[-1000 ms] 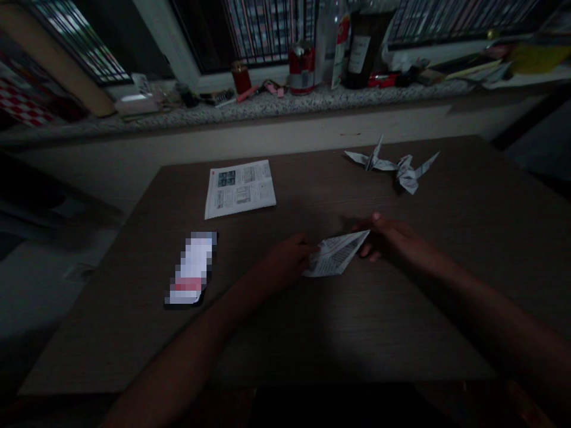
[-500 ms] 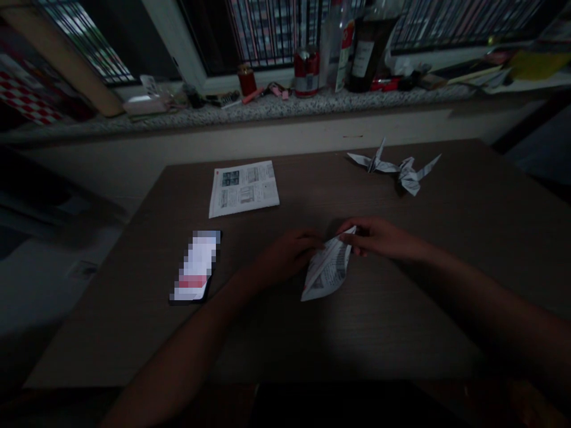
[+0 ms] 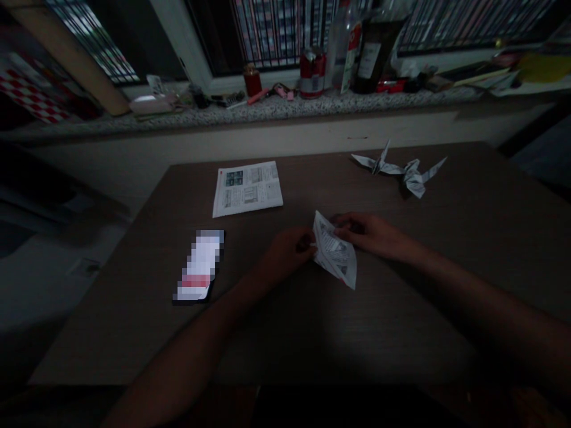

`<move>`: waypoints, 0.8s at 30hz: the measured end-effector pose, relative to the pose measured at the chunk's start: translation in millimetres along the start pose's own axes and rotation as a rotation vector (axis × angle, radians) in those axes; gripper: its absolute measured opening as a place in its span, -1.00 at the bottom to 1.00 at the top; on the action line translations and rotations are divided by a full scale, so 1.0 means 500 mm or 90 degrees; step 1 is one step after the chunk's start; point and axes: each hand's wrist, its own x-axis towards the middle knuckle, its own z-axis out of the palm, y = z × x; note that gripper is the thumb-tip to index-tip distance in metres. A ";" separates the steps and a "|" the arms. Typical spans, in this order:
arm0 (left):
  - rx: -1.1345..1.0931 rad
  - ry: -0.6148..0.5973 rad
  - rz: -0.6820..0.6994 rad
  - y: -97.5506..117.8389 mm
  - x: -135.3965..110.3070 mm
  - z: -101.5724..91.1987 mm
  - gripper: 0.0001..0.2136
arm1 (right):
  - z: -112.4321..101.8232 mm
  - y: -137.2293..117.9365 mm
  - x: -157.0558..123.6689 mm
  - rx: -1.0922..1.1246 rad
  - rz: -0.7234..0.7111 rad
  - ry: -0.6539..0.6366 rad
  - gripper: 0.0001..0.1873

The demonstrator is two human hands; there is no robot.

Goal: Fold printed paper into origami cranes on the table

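Note:
A folded piece of printed newspaper (image 3: 335,252), kite-shaped, lies at the middle of the dark wooden table (image 3: 401,333). My left hand (image 3: 288,251) pinches its left edge with the fingers closed. My right hand (image 3: 368,232) grips its upper right part, fingers curled on the paper. The paper's long point aims down and to the right.
Two finished paper cranes (image 3: 404,169) stand at the back right of the table. A flat printed sheet (image 3: 248,188) lies at the back left, a phone (image 3: 199,267) nearer the left. On the stone window ledge (image 3: 276,107) behind stand cans, bottles and small clutter.
The folded paper has been turned in my hands: its point first aimed right, then down-left, and now down-right. Both hands stayed at the table's middle, and the view shifted slightly.

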 end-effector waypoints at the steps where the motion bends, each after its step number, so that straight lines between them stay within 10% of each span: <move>1: 0.013 0.007 -0.003 0.001 -0.001 0.001 -0.88 | -0.002 -0.001 -0.007 -0.029 0.009 -0.005 -0.56; 16: 0.377 0.123 0.170 0.019 -0.017 0.013 -0.61 | 0.004 -0.017 -0.030 -0.227 -0.018 -0.039 -0.73; 24: 0.391 0.040 0.171 0.016 -0.011 0.008 -0.53 | 0.013 -0.023 -0.031 -0.299 -0.069 -0.020 -0.71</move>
